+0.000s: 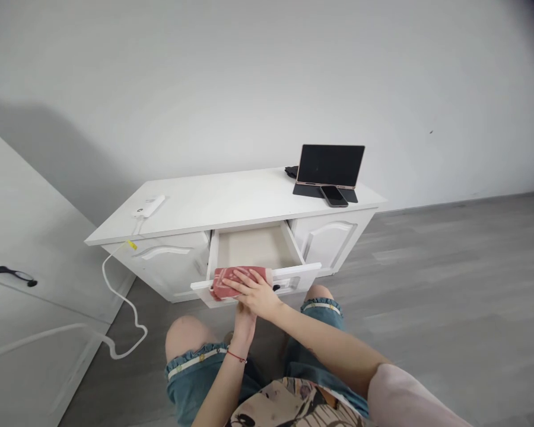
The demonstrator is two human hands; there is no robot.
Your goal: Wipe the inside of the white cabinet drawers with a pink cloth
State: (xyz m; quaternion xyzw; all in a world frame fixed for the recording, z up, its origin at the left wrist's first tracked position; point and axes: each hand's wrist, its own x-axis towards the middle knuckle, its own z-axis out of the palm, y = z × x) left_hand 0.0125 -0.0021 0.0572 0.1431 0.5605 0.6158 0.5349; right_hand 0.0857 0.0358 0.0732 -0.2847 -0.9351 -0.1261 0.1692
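Observation:
A folded red-and-white towel point(220, 288) is in front of the pulled-out drawer point(251, 244), covering part of its front edge. My left hand point(245, 322), with a red string bracelet at the wrist, holds the towel from below; its fingers are hidden under the cloth. Across the top of the towel lies my right hand point(257, 295), palm down with fingers spread and stretched out. A dark drawer knob point(276, 287) shows just right of the towel. The pale inside of the drawer is visible behind both hands.
On the white cabinet point(213, 198) a tablet point(330, 166) stands on its cover, with a phone point(334, 196) before it. A white power strip point(150, 206) sits at left, its cord point(133, 308) hanging down. A white wardrobe point(31, 237) stands close on the left.

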